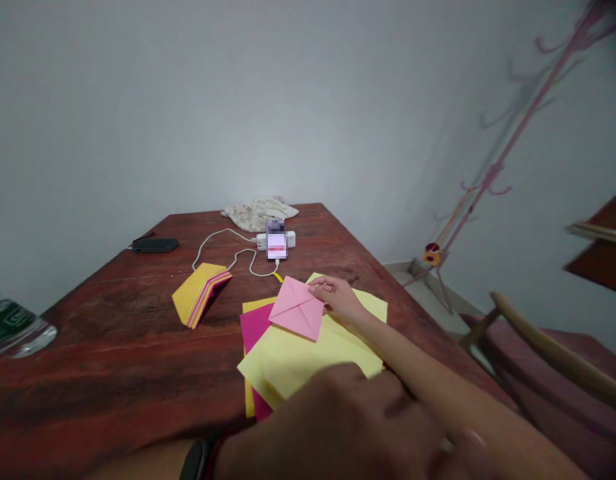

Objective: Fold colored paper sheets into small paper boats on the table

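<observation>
My right hand [341, 300] reaches in from the lower right, thumb and fingers pinched on the right corner of a pink folded paper square [297, 310]. Crease lines cross the face of that square. Beneath it lie pale yellow paper sheets [308, 360], skewed over a magenta sheet [254, 327] and a deeper yellow one. My left hand [333, 423], with a dark band at the wrist, crosses the near foreground in front of the sheets. It is blurred and its fingers cannot be made out clearly.
A bundle of folded yellow and pink paper [201, 293] lies to the left. Behind are a phone [277, 243] on a white cable, a black case [155, 245] and a patterned cloth [261, 212]. A bottle [18, 327] lies far left; a wooden chair [553, 340] stands right.
</observation>
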The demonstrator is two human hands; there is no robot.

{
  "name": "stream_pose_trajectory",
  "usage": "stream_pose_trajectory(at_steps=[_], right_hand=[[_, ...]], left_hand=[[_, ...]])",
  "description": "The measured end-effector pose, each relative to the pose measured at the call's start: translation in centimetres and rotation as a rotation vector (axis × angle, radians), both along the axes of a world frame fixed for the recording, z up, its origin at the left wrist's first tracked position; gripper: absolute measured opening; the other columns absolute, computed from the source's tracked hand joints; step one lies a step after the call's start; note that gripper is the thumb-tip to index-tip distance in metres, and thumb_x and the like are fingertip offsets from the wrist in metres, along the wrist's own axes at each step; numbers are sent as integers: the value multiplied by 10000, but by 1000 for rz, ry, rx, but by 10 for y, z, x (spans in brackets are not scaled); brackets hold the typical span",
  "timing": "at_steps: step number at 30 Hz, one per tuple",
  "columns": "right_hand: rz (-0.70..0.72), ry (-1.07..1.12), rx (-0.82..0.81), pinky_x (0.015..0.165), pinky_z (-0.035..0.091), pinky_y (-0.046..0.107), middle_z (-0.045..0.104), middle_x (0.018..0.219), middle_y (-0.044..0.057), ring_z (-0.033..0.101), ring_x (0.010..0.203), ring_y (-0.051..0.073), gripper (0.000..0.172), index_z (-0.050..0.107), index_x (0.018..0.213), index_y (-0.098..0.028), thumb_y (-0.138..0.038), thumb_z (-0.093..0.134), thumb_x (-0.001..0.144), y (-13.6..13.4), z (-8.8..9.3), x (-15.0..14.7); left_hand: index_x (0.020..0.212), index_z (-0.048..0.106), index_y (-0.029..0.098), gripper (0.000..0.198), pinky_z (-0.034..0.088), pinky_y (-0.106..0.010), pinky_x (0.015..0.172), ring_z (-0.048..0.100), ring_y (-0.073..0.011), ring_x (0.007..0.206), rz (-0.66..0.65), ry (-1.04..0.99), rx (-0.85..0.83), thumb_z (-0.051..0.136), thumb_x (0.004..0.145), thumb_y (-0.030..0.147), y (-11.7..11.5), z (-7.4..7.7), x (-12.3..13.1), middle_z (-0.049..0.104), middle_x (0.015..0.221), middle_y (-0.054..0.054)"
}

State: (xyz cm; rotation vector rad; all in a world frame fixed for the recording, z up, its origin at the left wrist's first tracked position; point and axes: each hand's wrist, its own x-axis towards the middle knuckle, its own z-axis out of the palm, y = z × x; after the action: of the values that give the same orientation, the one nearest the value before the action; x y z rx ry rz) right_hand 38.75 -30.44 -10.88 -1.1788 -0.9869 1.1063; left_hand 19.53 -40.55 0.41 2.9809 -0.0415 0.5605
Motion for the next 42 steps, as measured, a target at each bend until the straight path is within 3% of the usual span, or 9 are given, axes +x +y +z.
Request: stream_pose_trajectory(at_steps=[3, 9, 12, 15, 23, 29, 32, 37, 42], right_hand=[[-65, -38, 48, 420, 383, 201, 591, 551, -51, 496, 455, 91, 396, 659, 856, -176, -442, 830, 617, 1, 2, 3], [-121, -1, 91, 456, 417, 233, 622, 623, -29, 546, 511, 135, 416, 610, 910, -223, -519, 775, 669, -2, 5, 2], [-126, -27, 113, 476, 430, 242, 629, 659, -10, 549, 544, 144, 405, 619, 902, -229, -537, 768, 686, -1, 5, 4], [-155, -34, 124, 484, 429, 247, 641, 693, -2, 553, 567, 154, 414, 632, 939, -241, -558, 753, 702, 2, 4, 7], [-37, -22, 128, 566, 514, 274, 697, 927, 78, 645, 761, 199, 506, 709, 937, -210, -685, 631, 780, 0, 3, 8], [-24, -245, 295, 651, 532, 280, 682, 892, 60, 625, 762, 178, 382, 694, 820, -202, -571, 748, 738, -2, 6, 13], [-11, -175, 244, 582, 508, 277, 645, 686, 9, 584, 597, 149, 353, 646, 829, -211, -531, 761, 735, -3, 7, 13], [12, -46, 142, 529, 467, 252, 674, 751, -10, 565, 566, 138, 426, 614, 1002, -254, -460, 794, 674, -5, 10, 8], [13, 145, 100, 539, 463, 242, 638, 699, -16, 566, 589, 142, 259, 636, 846, -232, -337, 761, 644, -4, 13, 8]], left_hand=[[969, 674, 164, 176, 575, -356, 804, 681, -208, 893, 117, -75, 126, 499, 953, 150, 50, -3, 18, 743, 991, -74], [1169, 685, 197, 277, 401, -539, 1115, 495, -313, 1326, 445, -329, 5, 606, 920, 287, 132, -78, -7, 640, 1322, -124], [1314, 616, 209, 500, 385, -514, 1141, 474, -308, 1356, 482, -297, -143, 686, 862, 409, 146, -92, -20, 551, 1443, -138], [1384, 559, 219, 631, 371, -500, 1156, 447, -295, 1390, 387, -244, -196, 733, 814, 424, 151, -93, -22, 481, 1511, -137], [1264, 670, 176, 389, 490, -384, 1045, 663, -218, 1141, 413, -400, -321, 465, 934, 158, 153, -92, -25, 715, 1233, -101], [1276, 675, 185, 381, 518, -342, 973, 674, -246, 1120, 465, -545, -720, 531, 938, 286, 143, -77, -23, 695, 1273, -91], [1250, 690, 154, 402, 535, -363, 949, 676, -272, 1109, 357, -554, -949, 599, 906, 340, 140, -73, -20, 708, 1243, -116], [1306, 641, 133, 521, 600, -356, 667, 747, -237, 730, 183, -421, -1397, 667, 862, 404, 139, -77, -17, 750, 1086, -136], [1310, 638, 126, 541, 586, -346, 727, 747, -238, 790, 75, -284, -1551, 711, 841, 387, 139, -78, -20, 764, 1003, -161]])
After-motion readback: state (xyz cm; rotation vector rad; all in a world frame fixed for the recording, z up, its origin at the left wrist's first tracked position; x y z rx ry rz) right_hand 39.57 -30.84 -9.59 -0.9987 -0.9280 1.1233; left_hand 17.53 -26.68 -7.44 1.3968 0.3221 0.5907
